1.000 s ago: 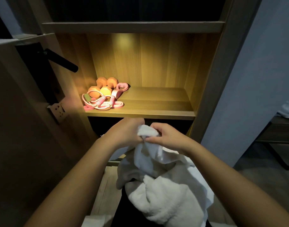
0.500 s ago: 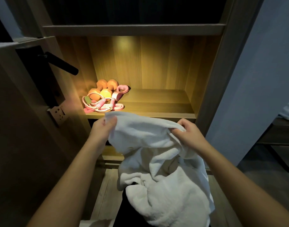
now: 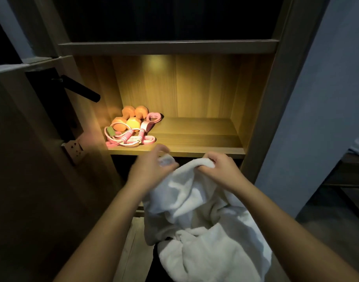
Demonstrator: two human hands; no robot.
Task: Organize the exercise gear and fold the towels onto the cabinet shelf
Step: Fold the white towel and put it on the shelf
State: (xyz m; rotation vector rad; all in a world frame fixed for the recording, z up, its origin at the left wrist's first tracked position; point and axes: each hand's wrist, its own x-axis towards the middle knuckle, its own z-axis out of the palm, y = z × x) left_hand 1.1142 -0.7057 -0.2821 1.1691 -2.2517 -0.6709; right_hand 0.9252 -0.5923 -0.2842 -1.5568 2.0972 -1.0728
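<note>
Lit wooden cabinet shelf (image 3: 194,137) is seen straight ahead, warm light from above, wood-grain back panel. Upper compartment is dark, contents not readable. Compartment below the lit shelf is dark too. Open door (image 3: 22,159) is seen at left with a black lever handle (image 3: 81,91); a wall socket plate (image 3: 73,148) is seen just below it. Blue-grey wall (image 3: 317,98) is seen at right, dark furniture (image 3: 349,171) beyond it with something pale on top, too cut off to identify. Floor is dim.

Exercise gear is grouped at the left end of the lit shelf: 2 orange dumbbells (image 3: 129,119) at the back, pink skipping rope (image 3: 125,137) coiled in front and touching them, pink resistance band (image 3: 149,127) laid alongside. Right part of the shelf is bare wood.

White towel (image 3: 194,210) is held in front of and below the shelf edge, bunched, hanging down, not on the shelf. Right hand (image 3: 221,169) is clenched on a gathered top edge of the towel. Left hand (image 3: 152,165) is motion-blurred; fingers are curled around a small bit of towel, grip appears closed.

No brand, label or legible writing is visible anywhere.
</note>
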